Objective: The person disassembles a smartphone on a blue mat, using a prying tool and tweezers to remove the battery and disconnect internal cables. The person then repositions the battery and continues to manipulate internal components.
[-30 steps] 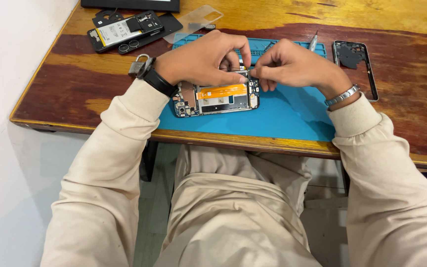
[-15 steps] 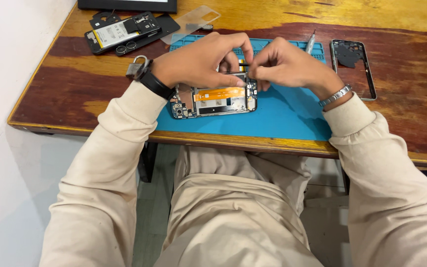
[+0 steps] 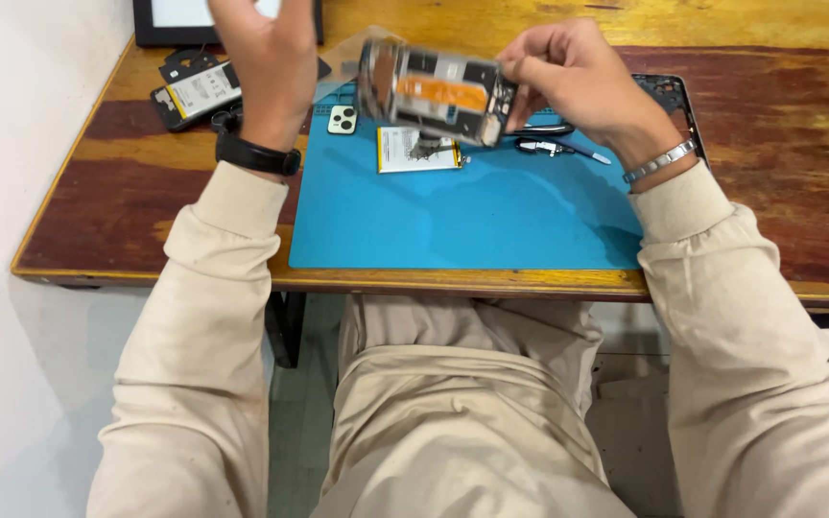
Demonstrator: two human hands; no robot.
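My right hand [image 3: 578, 82] holds an opened phone body [image 3: 434, 91] by its right end, lifted above the blue work mat [image 3: 472, 216]; its orange flex strip and circuit boards face up. My left hand [image 3: 266, 62] is raised at the left, fingers apart, empty, with a black watch on the wrist. Under the lifted phone a flat battery [image 3: 414, 151] lies on the mat. A small white camera module [image 3: 343, 120] rests at the mat's far left edge.
Tweezers [image 3: 554, 147] lie on the mat to the right of the battery. Another opened phone [image 3: 199, 89] lies far left on the wooden table [image 3: 117, 206], a dark phone frame [image 3: 669, 96] sits far right, and a tablet [image 3: 179, 21] is at the back.
The phone body has been lifted off the mat by my right hand. My left hand let go and rose. A battery now lies on the mat.
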